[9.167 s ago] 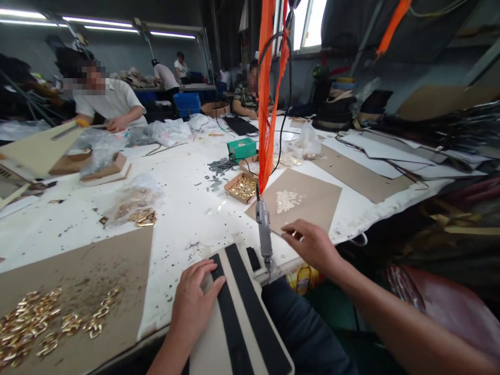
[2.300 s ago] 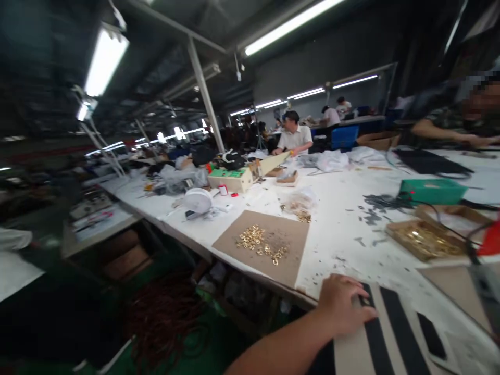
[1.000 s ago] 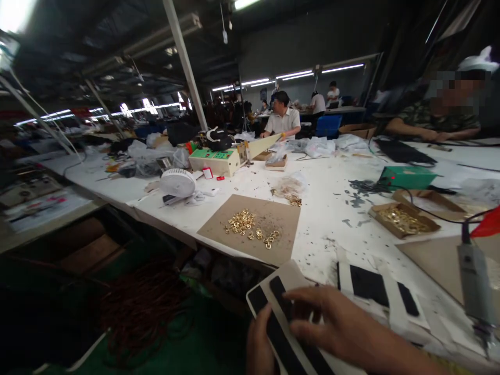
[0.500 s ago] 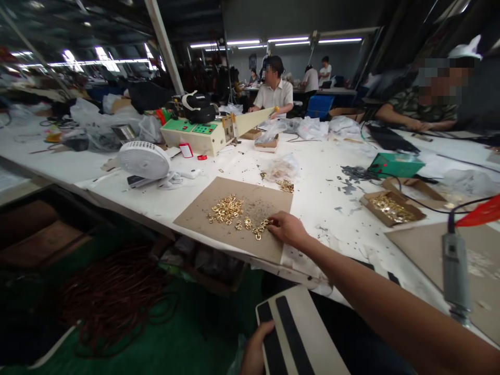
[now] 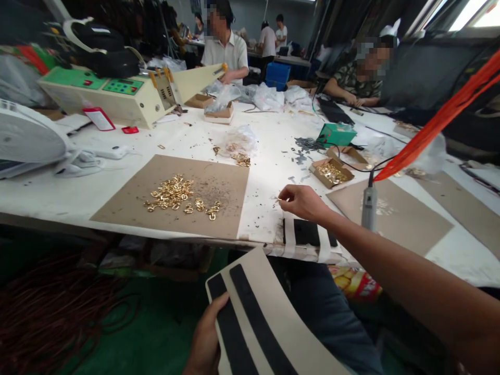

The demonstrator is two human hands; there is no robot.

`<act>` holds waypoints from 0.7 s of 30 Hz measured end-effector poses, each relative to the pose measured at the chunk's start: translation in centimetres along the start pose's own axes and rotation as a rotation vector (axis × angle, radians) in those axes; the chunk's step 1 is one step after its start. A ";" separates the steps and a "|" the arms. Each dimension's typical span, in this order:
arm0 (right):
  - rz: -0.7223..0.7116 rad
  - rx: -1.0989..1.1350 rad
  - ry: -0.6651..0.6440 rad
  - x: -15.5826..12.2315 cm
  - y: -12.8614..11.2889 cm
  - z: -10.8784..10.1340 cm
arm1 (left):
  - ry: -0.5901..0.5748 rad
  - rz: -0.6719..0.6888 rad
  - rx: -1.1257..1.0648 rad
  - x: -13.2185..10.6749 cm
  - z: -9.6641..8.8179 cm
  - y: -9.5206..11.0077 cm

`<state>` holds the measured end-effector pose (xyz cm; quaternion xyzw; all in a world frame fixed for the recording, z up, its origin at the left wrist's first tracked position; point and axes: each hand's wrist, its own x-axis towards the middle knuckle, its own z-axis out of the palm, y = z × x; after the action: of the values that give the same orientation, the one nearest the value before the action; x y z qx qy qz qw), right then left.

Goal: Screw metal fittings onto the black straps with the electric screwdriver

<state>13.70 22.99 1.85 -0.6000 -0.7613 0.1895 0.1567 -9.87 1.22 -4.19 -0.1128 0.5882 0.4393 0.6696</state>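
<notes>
My left hand (image 5: 205, 341) grips the near edge of a beige strap panel with two black stripes (image 5: 265, 325), held over my lap below the table edge. My right hand (image 5: 302, 202) hovers above the white table with thumb and fingers pinched on a small gold metal piece that I can barely make out. A heap of gold buckles (image 5: 175, 194) lies on a brown cardboard sheet (image 5: 219, 182) to the left of that hand. Just under my right wrist rests a beige piece with a black patch (image 5: 307, 235).
A grey power screwdriver (image 5: 369, 207) hangs on an orange cord (image 5: 437, 125). Behind it stand a cardboard tray of gold parts (image 5: 331, 173) and a green box (image 5: 336, 134). A cream machine (image 5: 113, 96) sits far left. Other people work at the table's far side.
My right hand has left the buckle heap and drawn back to the right, pinched shut. The view swung right and down. The striped panel stays in my left hand.
</notes>
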 end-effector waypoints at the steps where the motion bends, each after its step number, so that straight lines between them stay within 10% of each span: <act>1: 0.030 0.018 0.009 -1.5 1.2 -0.6 | -0.005 0.009 0.015 -0.4 0.4 0.1; 8: 0.060 -0.337 0.009 -7.4 3.9 -0.4 | -0.061 0.033 0.077 -0.5 2.0 -0.7; 21: -0.107 -0.504 -0.217 -6.2 3.7 -0.7 | -0.094 0.085 0.107 -2.6 3.3 -1.0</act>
<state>18.60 17.81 0.60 -0.5552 -0.8274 0.0485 -0.0702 -6.68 1.60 -1.35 -0.0311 0.5829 0.4402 0.6823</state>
